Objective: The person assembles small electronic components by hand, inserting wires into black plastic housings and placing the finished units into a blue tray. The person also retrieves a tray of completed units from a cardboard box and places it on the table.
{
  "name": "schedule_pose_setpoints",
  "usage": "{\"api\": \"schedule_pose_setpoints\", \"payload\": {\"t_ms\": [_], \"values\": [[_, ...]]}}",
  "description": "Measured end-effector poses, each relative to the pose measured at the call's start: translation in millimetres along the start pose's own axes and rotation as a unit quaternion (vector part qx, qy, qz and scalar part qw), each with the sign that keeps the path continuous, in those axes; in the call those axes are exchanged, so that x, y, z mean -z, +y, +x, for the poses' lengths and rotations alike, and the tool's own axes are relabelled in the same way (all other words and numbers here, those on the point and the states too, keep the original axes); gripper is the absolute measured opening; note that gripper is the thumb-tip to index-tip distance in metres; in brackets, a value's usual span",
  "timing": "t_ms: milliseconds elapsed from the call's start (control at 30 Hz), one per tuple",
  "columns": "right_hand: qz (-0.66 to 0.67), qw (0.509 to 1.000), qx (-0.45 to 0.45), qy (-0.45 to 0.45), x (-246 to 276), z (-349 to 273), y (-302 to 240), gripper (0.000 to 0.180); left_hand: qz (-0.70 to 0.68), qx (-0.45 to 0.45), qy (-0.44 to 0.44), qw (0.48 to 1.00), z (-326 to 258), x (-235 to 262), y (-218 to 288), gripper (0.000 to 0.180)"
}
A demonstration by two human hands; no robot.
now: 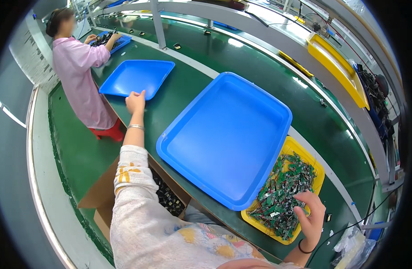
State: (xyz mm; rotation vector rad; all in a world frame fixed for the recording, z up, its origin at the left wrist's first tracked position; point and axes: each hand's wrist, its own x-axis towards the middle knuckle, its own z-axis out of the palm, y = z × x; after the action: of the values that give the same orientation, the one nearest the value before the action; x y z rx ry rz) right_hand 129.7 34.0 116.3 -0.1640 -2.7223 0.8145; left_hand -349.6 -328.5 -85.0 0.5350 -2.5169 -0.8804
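My left hand [135, 102] reaches out to the near rim of the smaller blue tray [112, 80], its fingers closed on that edge. This tray has nothing in it. Over the right edge of a yellow tray [321, 177], my right hand [311, 215] is held with thumb and fingers apart and nothing between them. The yellow tray carries a heap of small green circuit boards [286, 190] with thin wires. Between my hands lies a large blue tray [224, 139], also bare inside, its right corner overlapping the yellow one.
A person in a pink top [78, 67] works over another blue tray [124, 41] at the far left. Below my left arm stands a cardboard box [102, 190] holding small dark parts. A green conveyor belt [259, 67] runs along the back; plastic bags [354, 246] lie at right.
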Motion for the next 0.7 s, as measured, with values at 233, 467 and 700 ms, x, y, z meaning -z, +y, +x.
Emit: {"api": "schedule_pose_setpoints", "payload": {"t_ms": [233,467,700], "values": [[0.064,0.956,0.223,-0.180,-18,52,-32,0.019,-0.386,0.117,-0.005,0.915,-4,103,-88,0.057],[0.112,0.892,0.359,-0.250,-52,65,-83,0.022,-0.406,0.071,-0.049,0.910,-127,297,-184,0.057],[0.241,0.856,0.298,-0.346,-135,59,-123,0.034,-0.266,0.085,0.000,0.960,-267,431,-263,0.055]]}}
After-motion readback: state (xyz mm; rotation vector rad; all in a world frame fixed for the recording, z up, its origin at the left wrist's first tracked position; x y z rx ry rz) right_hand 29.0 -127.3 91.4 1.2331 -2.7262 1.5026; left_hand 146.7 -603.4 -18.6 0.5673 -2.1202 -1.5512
